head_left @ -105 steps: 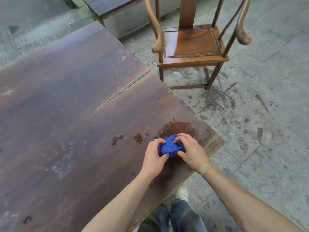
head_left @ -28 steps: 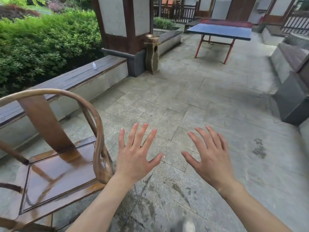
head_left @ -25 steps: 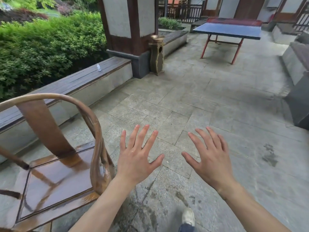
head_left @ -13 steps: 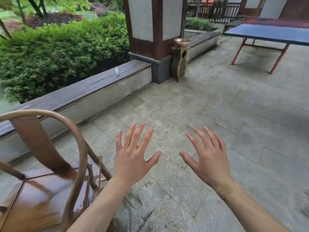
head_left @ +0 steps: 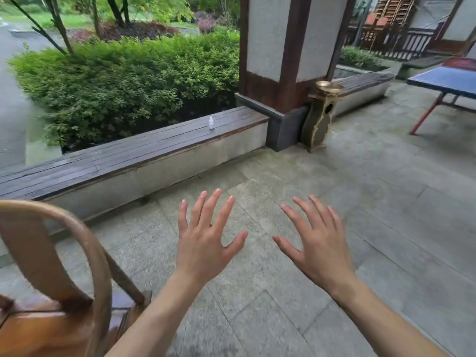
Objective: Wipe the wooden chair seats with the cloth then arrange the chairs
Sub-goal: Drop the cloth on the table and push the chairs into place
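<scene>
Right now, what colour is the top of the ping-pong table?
Blue, on red legs. The ping-pong table shows at the right edge of the head view.

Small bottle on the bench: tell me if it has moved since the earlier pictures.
No. The small bottle stands at the same spot on the wooden bench, near its end by the pillar; only the camera has turned.

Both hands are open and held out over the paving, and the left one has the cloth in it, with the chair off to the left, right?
Not quite. The head view shows the left hand empty, like the right hand; no cloth is in sight. The chair is at the left.
</scene>
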The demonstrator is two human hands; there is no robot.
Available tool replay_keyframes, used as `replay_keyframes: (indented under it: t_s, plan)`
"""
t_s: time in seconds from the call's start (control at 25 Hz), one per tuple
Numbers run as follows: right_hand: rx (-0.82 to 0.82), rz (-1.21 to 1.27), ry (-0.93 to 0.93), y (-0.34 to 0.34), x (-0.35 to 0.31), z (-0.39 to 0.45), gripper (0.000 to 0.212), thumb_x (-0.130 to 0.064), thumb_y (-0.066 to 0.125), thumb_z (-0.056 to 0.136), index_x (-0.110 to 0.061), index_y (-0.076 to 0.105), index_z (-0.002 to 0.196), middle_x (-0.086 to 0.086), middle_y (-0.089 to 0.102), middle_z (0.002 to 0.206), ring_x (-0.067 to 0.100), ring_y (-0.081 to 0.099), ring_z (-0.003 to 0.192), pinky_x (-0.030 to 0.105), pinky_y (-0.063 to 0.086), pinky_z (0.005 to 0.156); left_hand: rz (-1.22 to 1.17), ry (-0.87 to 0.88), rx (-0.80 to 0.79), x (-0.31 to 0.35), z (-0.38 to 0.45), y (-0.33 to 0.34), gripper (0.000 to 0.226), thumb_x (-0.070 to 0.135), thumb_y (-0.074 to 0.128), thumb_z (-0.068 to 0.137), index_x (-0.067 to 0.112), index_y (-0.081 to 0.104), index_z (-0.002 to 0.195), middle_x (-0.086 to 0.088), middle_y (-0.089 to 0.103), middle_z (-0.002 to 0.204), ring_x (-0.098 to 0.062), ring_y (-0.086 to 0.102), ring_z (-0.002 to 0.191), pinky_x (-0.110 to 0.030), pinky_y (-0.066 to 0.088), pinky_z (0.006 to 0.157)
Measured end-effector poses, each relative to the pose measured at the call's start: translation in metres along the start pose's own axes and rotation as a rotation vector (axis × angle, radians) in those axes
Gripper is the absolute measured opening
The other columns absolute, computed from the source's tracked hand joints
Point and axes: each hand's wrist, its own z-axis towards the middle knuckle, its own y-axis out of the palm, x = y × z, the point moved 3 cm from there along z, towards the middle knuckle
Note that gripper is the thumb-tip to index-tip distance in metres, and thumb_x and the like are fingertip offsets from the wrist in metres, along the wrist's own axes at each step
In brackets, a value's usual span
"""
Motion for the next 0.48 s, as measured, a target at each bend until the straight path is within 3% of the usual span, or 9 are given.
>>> replay_keyframes:
  t_s: [0.48]
  plan:
    - [0.003,0.157,-0.133,0.182,0.039,0.239,0.061,-0.062,0.048,0.091,-0.024,0.056,0.138,0.006,0.053,0.145,0.032,0.041,0.142,0.055,0.033,0.113,0.113,-0.176,0.026,-0.136,0.168,0.131,0.068,0.065,0.045,0.092,0.024,0.049,0.146,-0.005,0.044,0.154,-0.028,0.038,0.145,-0.062,0.019,0.118]
